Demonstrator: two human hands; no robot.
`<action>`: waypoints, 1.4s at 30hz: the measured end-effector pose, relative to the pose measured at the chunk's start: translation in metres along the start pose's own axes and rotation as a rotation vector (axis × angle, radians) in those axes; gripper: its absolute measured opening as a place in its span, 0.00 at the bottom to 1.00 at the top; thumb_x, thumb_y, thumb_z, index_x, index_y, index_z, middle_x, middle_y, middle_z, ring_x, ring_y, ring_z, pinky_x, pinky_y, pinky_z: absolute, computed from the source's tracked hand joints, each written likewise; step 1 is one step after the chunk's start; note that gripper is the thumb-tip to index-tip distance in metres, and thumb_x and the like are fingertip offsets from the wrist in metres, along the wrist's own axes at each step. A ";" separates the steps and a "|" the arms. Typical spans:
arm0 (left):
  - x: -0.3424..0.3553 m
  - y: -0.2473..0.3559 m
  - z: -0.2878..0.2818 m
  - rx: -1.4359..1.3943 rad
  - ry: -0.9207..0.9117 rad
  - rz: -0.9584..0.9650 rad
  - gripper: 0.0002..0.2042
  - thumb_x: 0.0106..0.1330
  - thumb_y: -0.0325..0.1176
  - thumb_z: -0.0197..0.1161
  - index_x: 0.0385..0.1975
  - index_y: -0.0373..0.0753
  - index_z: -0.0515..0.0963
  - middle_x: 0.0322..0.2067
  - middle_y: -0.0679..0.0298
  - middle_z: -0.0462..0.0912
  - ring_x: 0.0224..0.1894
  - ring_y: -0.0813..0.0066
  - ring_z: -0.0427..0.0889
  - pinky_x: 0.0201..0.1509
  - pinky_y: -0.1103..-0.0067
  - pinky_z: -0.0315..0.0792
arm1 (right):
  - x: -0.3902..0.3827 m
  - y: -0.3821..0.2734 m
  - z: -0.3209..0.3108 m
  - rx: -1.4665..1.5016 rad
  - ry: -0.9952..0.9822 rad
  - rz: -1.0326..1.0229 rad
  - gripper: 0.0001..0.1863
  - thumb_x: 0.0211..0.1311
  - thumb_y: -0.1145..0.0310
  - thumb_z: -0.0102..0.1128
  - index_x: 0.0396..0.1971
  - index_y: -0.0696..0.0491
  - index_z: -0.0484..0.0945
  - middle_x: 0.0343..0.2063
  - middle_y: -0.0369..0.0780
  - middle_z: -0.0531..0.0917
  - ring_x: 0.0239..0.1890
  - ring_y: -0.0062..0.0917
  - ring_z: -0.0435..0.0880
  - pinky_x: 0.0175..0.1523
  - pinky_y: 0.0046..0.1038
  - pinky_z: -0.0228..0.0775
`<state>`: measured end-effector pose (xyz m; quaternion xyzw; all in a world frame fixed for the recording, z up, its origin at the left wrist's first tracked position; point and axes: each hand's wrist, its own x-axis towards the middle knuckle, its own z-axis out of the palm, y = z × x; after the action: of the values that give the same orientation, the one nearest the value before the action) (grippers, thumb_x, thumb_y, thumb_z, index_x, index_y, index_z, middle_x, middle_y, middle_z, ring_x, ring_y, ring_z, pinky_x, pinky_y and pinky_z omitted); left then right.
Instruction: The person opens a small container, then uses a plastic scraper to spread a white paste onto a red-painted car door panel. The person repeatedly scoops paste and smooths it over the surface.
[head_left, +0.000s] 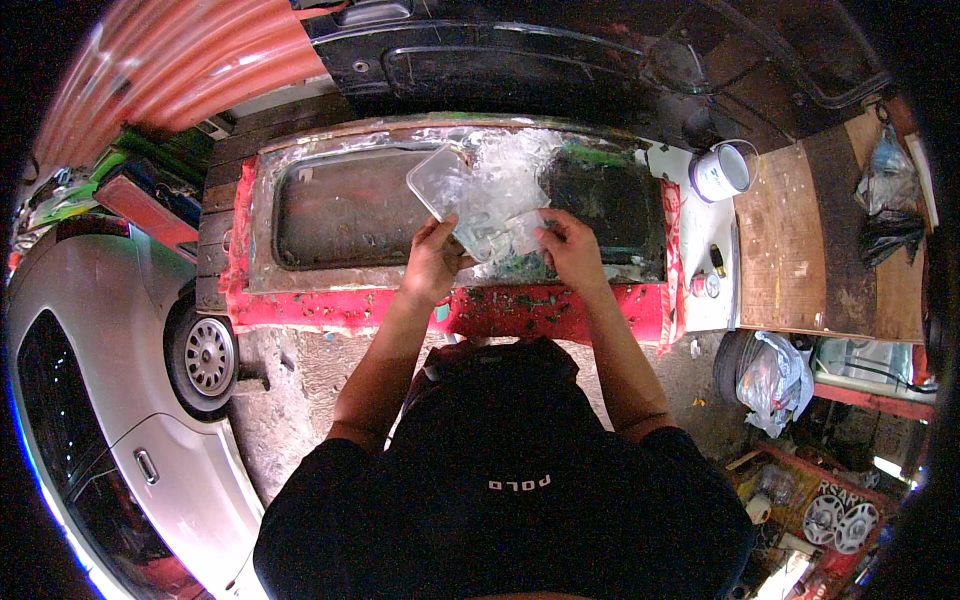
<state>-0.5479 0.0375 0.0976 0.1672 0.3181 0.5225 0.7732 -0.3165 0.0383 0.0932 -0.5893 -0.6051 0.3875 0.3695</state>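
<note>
Gripping translucent panel [432, 186], left hand [432, 266]; right hand [573, 250] pinching seemingly plastic sheet [522, 234].

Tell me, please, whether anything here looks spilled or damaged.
Yes: white residue is smeared across the middle of the framed panel, standing out against its dark surface beyond the clear plastic piece. Along the near side, the red cloth looks worn, with dark spots and a ragged edge.
</note>
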 end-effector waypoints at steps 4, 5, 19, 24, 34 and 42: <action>0.003 -0.006 0.005 -0.023 -0.018 0.028 0.17 0.66 0.37 0.56 0.53 0.43 0.66 0.49 0.60 0.75 0.50 0.60 0.77 0.48 0.58 0.75 | 0.000 0.004 0.004 0.050 -0.038 0.038 0.14 0.60 0.73 0.59 0.47 0.57 0.75 0.20 0.33 0.78 0.17 0.14 0.71 0.20 0.19 0.62; 0.005 -0.008 0.002 -0.023 -0.012 0.026 0.18 0.66 0.37 0.56 0.54 0.43 0.66 0.51 0.59 0.74 0.53 0.59 0.75 0.50 0.56 0.73 | 0.000 0.001 0.005 0.075 -0.045 0.061 0.14 0.60 0.72 0.59 0.47 0.57 0.75 0.20 0.34 0.78 0.17 0.14 0.71 0.20 0.19 0.62; 0.011 -0.016 -0.008 -0.112 -0.010 0.084 0.22 0.66 0.39 0.56 0.58 0.45 0.62 0.55 0.59 0.70 0.55 0.57 0.73 0.53 0.56 0.72 | 0.000 -0.002 0.000 0.576 0.039 0.321 0.09 0.60 0.69 0.59 0.40 0.55 0.77 0.22 0.35 0.79 0.17 0.17 0.73 0.20 0.20 0.65; 0.028 -0.020 -0.052 -0.194 -0.005 0.147 0.20 0.67 0.40 0.54 0.57 0.45 0.62 0.54 0.59 0.72 0.53 0.57 0.75 0.52 0.57 0.74 | 0.019 0.017 -0.032 0.696 0.081 0.331 0.09 0.60 0.67 0.59 0.38 0.55 0.77 0.25 0.35 0.81 0.22 0.19 0.77 0.24 0.22 0.69; 0.042 -0.033 -0.098 -0.276 0.005 0.146 0.23 0.66 0.41 0.56 0.59 0.47 0.60 0.59 0.61 0.66 0.59 0.58 0.68 0.55 0.57 0.71 | 0.062 0.109 -0.015 0.564 0.102 0.433 0.14 0.59 0.62 0.61 0.39 0.55 0.76 0.27 0.35 0.81 0.28 0.25 0.80 0.25 0.26 0.74; 0.040 -0.029 -0.102 -0.150 0.136 0.170 0.28 0.64 0.44 0.57 0.62 0.46 0.59 0.59 0.60 0.66 0.60 0.57 0.67 0.56 0.57 0.67 | 0.101 0.147 0.027 0.079 0.063 0.235 0.11 0.58 0.64 0.61 0.36 0.55 0.78 0.26 0.38 0.82 0.27 0.26 0.83 0.30 0.29 0.77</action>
<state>-0.5856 0.0548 -0.0074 0.0992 0.3145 0.6186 0.7132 -0.2811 0.1392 -0.0524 -0.6528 -0.5043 0.4330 0.3634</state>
